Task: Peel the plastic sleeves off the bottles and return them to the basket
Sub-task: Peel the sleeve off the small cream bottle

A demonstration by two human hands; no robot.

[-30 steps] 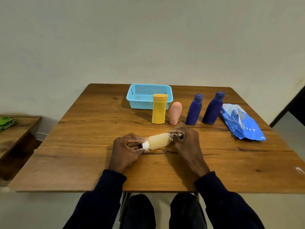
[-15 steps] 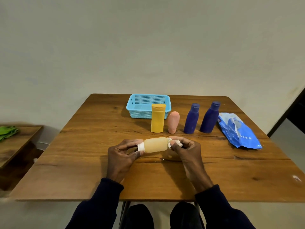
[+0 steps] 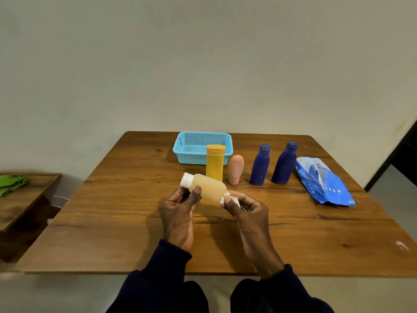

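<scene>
Both hands (image 3: 180, 213) grip amber bottle (image 3: 208, 187).

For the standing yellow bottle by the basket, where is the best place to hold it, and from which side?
Probably around the mid-body of the yellow bottle, coming from the near side. It stands upright with a flat front, the basket sits right behind it and the pink bottle close on its right.

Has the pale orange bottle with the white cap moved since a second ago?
Yes. The pale orange bottle has been lifted off the table and tilted, cap end raised toward the basket. Its cap now sits level with the yellow bottle's base.
</scene>
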